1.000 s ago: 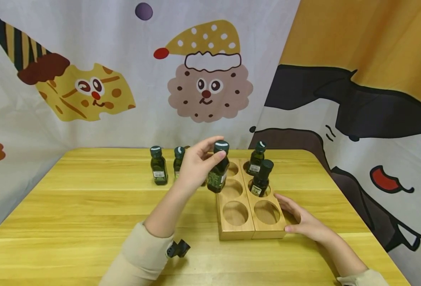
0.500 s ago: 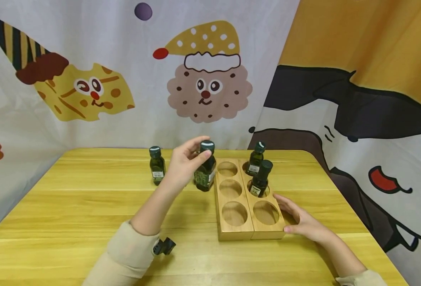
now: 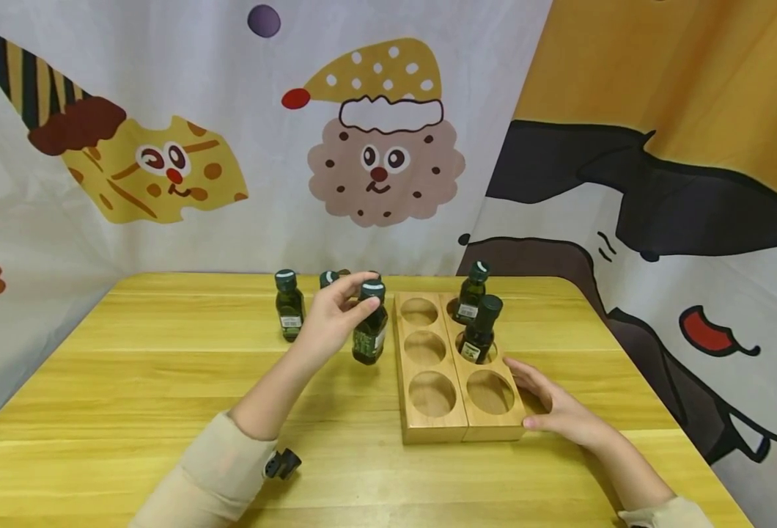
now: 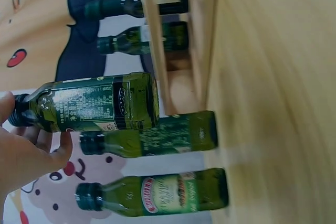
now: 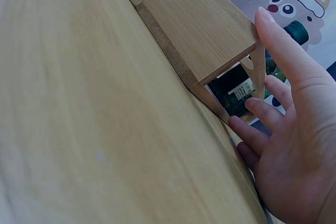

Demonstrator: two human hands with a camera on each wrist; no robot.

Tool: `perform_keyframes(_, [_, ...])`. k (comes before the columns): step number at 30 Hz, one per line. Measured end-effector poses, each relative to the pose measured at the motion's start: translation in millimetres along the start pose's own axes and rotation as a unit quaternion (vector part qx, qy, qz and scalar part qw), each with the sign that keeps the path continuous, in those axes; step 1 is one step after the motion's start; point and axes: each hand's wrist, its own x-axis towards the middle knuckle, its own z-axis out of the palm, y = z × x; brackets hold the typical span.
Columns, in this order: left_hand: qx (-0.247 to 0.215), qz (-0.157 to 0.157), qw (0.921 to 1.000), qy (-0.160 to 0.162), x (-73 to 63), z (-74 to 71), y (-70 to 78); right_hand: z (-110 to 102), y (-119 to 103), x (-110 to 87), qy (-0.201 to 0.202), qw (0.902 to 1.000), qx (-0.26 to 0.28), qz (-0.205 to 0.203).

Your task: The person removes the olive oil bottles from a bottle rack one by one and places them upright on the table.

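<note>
My left hand [image 3: 329,319] pinches a small dark green glass bottle [image 3: 370,337] by its cap, just left of the wooden rack [image 3: 435,433]. The bottle hangs nearly upright; the left wrist view shows its printed back label. Two more green bottles stand in the rack's right row, a rear one [image 3: 471,293] and a middle one [image 3: 479,331]. All three round holes of the left row are vacant, as is the front right one. Against the rack's right side rests my right hand [image 3: 563,411], its thumb at the front corner.
Another bottle [image 3: 289,308] stands at the back left of the wooden table [image 3: 164,411]. Behind my left hand a green cap [image 3: 328,278] shows, its bottle mostly hidden. A printed cloth [image 3: 230,242] hangs behind the table edge.
My left hand has carried the bottle leftward from over the rack's left edge and then lowered it beside the rack. My right hand has stayed in place.
</note>
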Motion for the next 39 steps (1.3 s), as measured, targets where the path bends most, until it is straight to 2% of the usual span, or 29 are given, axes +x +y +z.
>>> perform_keyframes(9, [0.021, -0.032, 0.9992, -0.006, -2.8, -2.8, -17.8, -1, -1, 0.9, 0.000, 1.0000, 0.000, 0.003])
perform_keyframes(18, [0.016, -0.042, 0.9989, -0.010, -5.4, -1.4, -33.7, -1, 1, 1.4, -0.003, 1.0000, 0.002, 0.009])
perform_keyframes(21, [0.015, -0.050, 0.9986, -0.014, -6.8, 0.0, -32.5, -1, 0, 1.4, -0.003, 1.0000, 0.003, 0.009])
perform_keyframes(26, [0.030, -0.055, 0.9979, -0.019, -12.2, 2.5, -13.9, 0, -1, 0.7, 0.000, 0.9999, 0.000, 0.010])
perform_keyframes(28, [0.033, -0.055, 0.9977, -0.020, -12.5, 3.1, -11.8, 0, -2, 0.3, 0.001, 0.9999, -0.003, 0.010])
perform_keyframes(34, [0.021, -0.053, 0.9983, -0.014, -6.9, 2.0, -35.1, 0, -2, 0.0, 0.004, 0.9999, -0.005, 0.011])
perform_keyframes(39, [0.028, -0.050, 0.9982, -0.016, -6.1, 0.8, -39.4, 0, -1, 0.1, 0.003, 0.9999, -0.002, 0.015])
